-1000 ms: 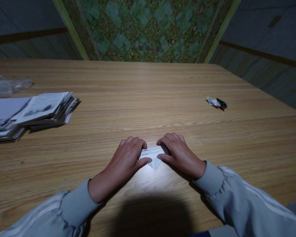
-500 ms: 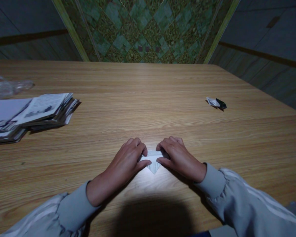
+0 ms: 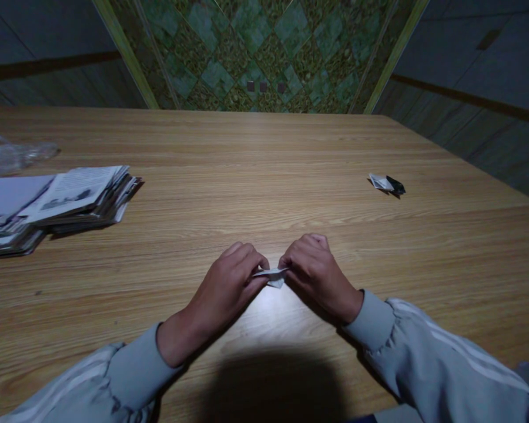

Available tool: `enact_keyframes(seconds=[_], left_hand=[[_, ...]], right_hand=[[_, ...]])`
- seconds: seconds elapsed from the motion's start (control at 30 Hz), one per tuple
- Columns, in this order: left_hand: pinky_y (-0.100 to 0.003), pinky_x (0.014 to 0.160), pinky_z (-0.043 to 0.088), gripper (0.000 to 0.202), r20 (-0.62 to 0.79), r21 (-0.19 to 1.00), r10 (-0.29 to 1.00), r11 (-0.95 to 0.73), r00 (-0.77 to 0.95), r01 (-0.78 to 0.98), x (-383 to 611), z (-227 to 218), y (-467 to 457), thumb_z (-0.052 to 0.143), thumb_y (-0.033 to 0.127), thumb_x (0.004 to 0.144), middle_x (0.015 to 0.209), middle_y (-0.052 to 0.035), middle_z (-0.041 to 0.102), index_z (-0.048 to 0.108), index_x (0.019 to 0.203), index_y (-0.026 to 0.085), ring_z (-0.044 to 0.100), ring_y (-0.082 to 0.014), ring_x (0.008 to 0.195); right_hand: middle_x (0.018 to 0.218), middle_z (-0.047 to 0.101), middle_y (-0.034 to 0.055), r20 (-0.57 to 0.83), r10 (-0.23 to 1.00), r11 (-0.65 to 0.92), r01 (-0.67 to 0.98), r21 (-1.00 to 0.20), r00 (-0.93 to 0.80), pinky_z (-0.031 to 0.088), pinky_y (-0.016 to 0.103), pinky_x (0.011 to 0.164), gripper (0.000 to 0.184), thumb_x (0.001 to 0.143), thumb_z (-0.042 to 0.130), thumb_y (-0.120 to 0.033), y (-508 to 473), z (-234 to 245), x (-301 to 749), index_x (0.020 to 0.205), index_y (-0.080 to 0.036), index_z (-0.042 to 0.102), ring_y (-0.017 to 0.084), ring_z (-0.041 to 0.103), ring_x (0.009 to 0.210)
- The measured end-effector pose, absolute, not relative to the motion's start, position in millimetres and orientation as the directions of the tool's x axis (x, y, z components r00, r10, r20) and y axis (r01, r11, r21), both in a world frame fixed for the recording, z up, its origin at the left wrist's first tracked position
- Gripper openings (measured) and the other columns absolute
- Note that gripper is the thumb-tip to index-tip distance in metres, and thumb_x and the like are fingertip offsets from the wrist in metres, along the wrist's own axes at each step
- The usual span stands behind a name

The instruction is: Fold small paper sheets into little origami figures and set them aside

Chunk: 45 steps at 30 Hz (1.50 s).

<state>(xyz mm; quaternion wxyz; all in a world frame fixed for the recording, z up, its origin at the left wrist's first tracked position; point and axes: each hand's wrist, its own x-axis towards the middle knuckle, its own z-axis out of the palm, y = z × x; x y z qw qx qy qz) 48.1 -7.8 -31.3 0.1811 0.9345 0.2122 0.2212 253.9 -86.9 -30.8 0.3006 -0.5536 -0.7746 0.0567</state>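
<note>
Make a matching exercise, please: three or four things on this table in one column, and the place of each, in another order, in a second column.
Things:
1. folded paper piece
2. stack of printed papers
3. small folded item, white and black
4. clear plastic wrap

Places:
A. far right of the table, alone
B. pinched between the left hand and the right hand
C. far left edge, behind the stack
D. left side of the table

Pairs: 1-B, 2-D, 3-A, 4-C
</note>
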Motion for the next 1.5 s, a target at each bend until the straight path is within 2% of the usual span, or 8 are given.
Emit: enact_keyframes(seconds=[0.13, 0.27, 0.4, 0.53, 0.7, 0.9, 1.17, 1.5], left_hand=[[-0.034, 0.066, 0.036, 0.022, 0.539, 0.124, 0.333, -0.94, 0.773, 0.318, 45, -27, -9, 0.044, 0.018, 0.101, 0.082, -0.0052, 0.061, 0.06, 0.086, 0.019, 0.05, -0.0205, 0.076], [-0.034, 0.066, 0.035, 0.024, 0.433, -0.007, 0.304, -0.94, 0.849, 0.341, 46, -33, -9, 0.044, 0.016, 0.101, 0.081, -0.0056, 0.061, 0.059, 0.083, 0.019, 0.049, -0.0212, 0.074], [-0.033, 0.066, 0.038, 0.017, 0.239, 0.087, 0.382, -0.924, 0.893, 0.372, 48, -37, -9, 0.047, 0.009, 0.095, 0.082, -0.0048, 0.061, 0.058, 0.085, 0.018, 0.052, -0.0209, 0.075], [-0.034, 0.07, 0.042, 0.007, 0.167, 0.191, 0.401, -0.909, 0.901, 0.37, 45, -36, -10, 0.054, 0.013, 0.092, 0.089, -0.0067, 0.063, 0.059, 0.091, 0.017, 0.054, -0.0229, 0.081], [-0.037, 0.071, 0.041, 0.017, 0.175, 0.139, 0.406, -0.912, 0.897, 0.386, 39, -40, -14, 0.049, 0.026, 0.1, 0.092, -0.0079, 0.064, 0.062, 0.093, 0.017, 0.055, -0.0246, 0.082], [-0.037, 0.072, 0.04, 0.02, 0.18, 0.153, 0.418, -0.906, 0.89, 0.394, 37, -42, -15, 0.047, 0.026, 0.101, 0.089, -0.0066, 0.064, 0.063, 0.094, 0.017, 0.055, -0.024, 0.082], [-0.039, 0.075, 0.041, 0.02, 0.252, 0.16, 0.455, -0.89, 0.854, 0.427, 36, -43, -16, 0.049, 0.026, 0.101, 0.091, -0.0071, 0.065, 0.065, 0.093, 0.017, 0.055, -0.0248, 0.085], [-0.039, 0.08, 0.044, 0.019, 0.249, 0.365, 0.593, -0.79, 0.766, 0.493, 39, -45, -13, 0.049, 0.024, 0.099, 0.093, -0.0075, 0.062, 0.064, 0.09, 0.015, 0.054, -0.0238, 0.089]], right_hand=[[0.082, 0.068, 0.0005, 0.566, 0.795, 0.425, 0.866, -0.265, -0.217, 0.028, 0.038, 0.093, 0.023, 0.103, 0.049, -0.022, -87, -27, 256, 0.084, -0.021, 0.063, 0.017, 0.053, 0.085], [0.081, 0.067, 0.0005, 0.5, 0.807, 0.429, 0.895, -0.127, -0.316, 0.027, 0.038, 0.094, 0.026, 0.103, 0.049, -0.024, -85, -31, 256, 0.082, -0.021, 0.063, 0.018, 0.05, 0.087], [0.079, 0.065, 0.0009, 0.362, 0.846, 0.45, 0.888, -0.095, -0.39, 0.027, 0.038, 0.095, 0.025, 0.102, 0.051, -0.021, -81, -37, 255, 0.08, -0.02, 0.063, 0.018, 0.049, 0.086], [0.082, 0.065, 0.002, 0.275, 0.87, 0.457, 0.879, -0.138, -0.409, 0.028, 0.037, 0.096, 0.02, 0.101, 0.055, -0.023, -80, -36, 257, 0.084, -0.019, 0.066, 0.019, 0.05, 0.089], [0.085, 0.067, 0.0027, 0.257, 0.878, 0.463, 0.854, -0.238, -0.404, 0.028, 0.038, 0.096, 0.015, 0.097, 0.061, -0.025, -81, -33, 262, 0.085, -0.02, 0.069, 0.019, 0.052, 0.09], [0.089, 0.069, 0.0023, 0.241, 0.895, 0.439, 0.833, -0.337, -0.374, 0.028, 0.039, 0.096, 0.013, 0.095, 0.066, -0.028, -82, -33, 268, 0.086, -0.02, 0.07, 0.02, 0.054, 0.092], [0.089, 0.069, 0.0025, 0.215, 0.917, 0.394, 0.844, -0.363, -0.336, 0.028, 0.04, 0.097, 0.009, 0.094, 0.065, -0.023, -82, -30, 271, 0.089, -0.019, 0.071, 0.02, 0.055, 0.093], [0.081, 0.067, 0.0009, 0.197, 0.958, 0.277, 0.843, -0.461, -0.207, 0.03, 0.036, 0.089, 0.013, 0.093, 0.068, -0.025, -79, -40, 273, 0.083, -0.018, 0.071, 0.018, 0.055, 0.086]])
